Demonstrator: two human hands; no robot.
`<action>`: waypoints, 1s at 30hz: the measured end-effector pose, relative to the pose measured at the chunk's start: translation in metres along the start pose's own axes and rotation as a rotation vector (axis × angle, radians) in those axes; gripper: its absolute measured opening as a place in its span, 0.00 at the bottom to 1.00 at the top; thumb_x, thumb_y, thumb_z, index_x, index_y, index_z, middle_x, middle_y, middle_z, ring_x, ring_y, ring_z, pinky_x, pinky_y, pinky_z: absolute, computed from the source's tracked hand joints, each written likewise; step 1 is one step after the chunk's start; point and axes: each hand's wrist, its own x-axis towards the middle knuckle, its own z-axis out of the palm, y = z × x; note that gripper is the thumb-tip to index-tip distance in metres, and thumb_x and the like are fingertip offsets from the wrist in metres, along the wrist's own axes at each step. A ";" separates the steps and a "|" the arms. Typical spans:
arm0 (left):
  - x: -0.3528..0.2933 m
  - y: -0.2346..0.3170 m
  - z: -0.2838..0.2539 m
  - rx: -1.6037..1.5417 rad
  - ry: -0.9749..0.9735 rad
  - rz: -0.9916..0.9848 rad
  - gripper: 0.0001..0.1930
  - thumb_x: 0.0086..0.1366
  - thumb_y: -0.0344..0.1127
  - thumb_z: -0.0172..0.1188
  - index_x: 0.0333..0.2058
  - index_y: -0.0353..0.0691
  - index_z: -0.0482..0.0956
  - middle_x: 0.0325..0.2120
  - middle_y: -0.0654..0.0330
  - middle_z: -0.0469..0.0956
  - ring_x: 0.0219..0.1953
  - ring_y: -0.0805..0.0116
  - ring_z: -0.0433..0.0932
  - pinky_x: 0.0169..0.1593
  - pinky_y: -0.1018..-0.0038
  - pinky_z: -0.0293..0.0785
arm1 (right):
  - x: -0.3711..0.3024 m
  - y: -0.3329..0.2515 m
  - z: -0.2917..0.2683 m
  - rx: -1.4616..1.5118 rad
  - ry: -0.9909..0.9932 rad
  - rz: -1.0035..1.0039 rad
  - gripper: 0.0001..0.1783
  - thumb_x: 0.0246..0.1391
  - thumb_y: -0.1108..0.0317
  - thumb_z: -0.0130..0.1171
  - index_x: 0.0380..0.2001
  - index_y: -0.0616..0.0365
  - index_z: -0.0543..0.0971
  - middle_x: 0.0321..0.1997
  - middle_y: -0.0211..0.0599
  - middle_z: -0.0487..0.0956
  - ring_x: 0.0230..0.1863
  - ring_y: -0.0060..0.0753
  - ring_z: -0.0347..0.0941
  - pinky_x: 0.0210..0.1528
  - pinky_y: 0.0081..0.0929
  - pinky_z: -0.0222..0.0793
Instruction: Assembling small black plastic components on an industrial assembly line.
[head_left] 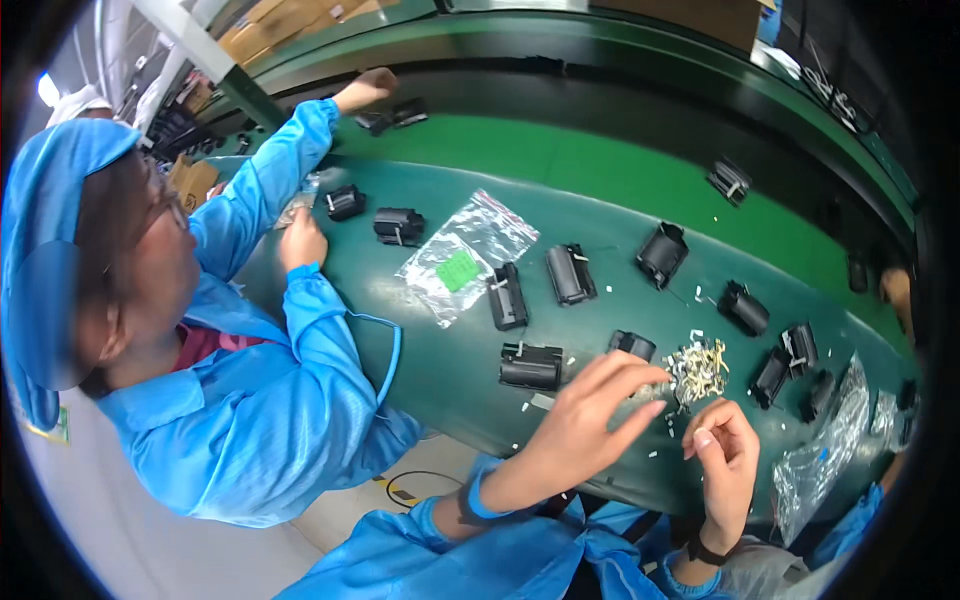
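My left hand (pixel 597 412) hovers over the near side of the green table (pixel 440 350), its fingers stretched out and the thumb apart, holding nothing that I can see. Just beyond its fingertips lies a heap of small white and yellowish pieces (pixel 699 372). To the right, my right hand (pixel 727 452) is closed near the heap, thumb and fingertips pressed together. Anything in that pinch is too small or hidden to name. A black ribbed part (pixel 632 346) lies behind my left fingers, partly covered. Another black part (pixel 531 366) rests left of that hand.
Several similar black parts, such as one (pixel 570 274), are spread across the table. A clear bag with a green label (pixel 460 270) lies left of centre; crumpled clear plastic (pixel 822 455) lies right. A co-worker in blue (pixel 250 400) sits left, reaching over the green conveyor belt (pixel 560 160).
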 end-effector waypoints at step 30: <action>0.006 -0.002 0.019 0.698 0.018 -0.172 0.37 0.64 0.38 0.68 0.67 0.32 0.65 0.49 0.45 0.70 0.51 0.48 0.71 0.54 0.59 0.70 | 0.024 0.015 -0.007 -0.259 0.145 -0.119 0.05 0.67 0.76 0.56 0.34 0.59 0.72 0.33 0.23 0.66 0.33 0.14 0.61 0.36 0.16 0.55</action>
